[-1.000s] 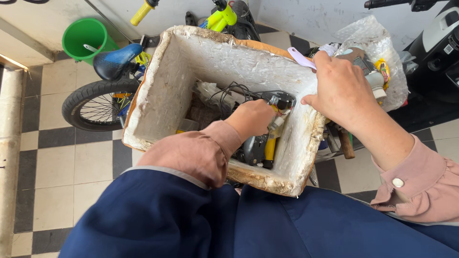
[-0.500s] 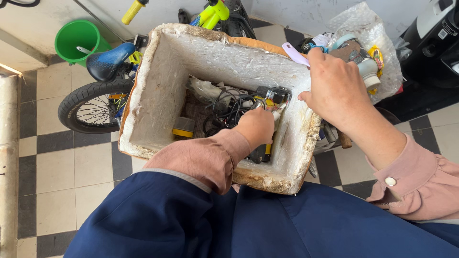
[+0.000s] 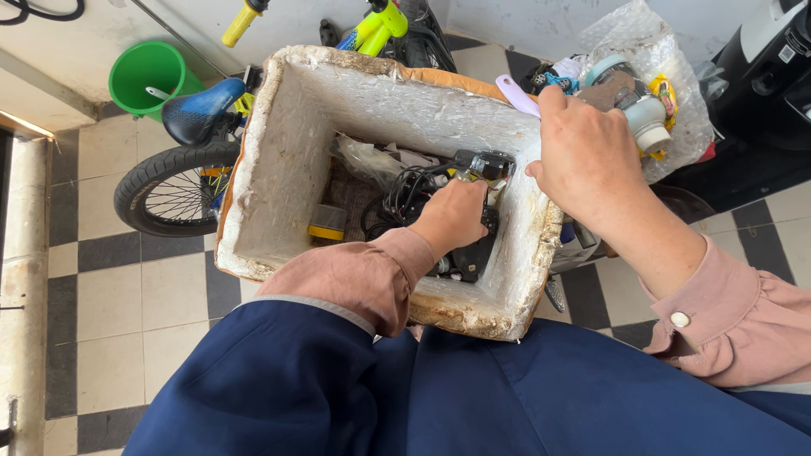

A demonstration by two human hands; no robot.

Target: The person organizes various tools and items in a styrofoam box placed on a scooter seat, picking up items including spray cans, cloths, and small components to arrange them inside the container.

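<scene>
A: What changed in the last second?

B: The left hand [image 3: 452, 215] has gone deeper into the foam box [image 3: 279, 127]. The yellow-handled tool seen beside it a second ago is now hidden, and a black tool body [image 3: 473, 253] shows just near of the knuckles. The view drifted a little; the box stayed put.

A: Meaning?

B: My reading: the dig through the contents continues, nothing lifted out yet.

A: Left fingers?

B: Curled downward into the heap. They are hidden under the hand, so I cannot tell whether they grip anything. The black cable tangle [image 3: 405, 190] lies just left of them, the clamp-like part [image 3: 483, 162] just far.

A: The right hand [image 3: 587, 156]?

B: Clenched on the box's right wall, steadying it.

A: Surroundings?

B: Bagged oddments [image 3: 655, 93] right, a bicycle [image 3: 182, 181] and green bucket [image 3: 152, 72] left, chequered floor [image 3: 101, 287].
</scene>
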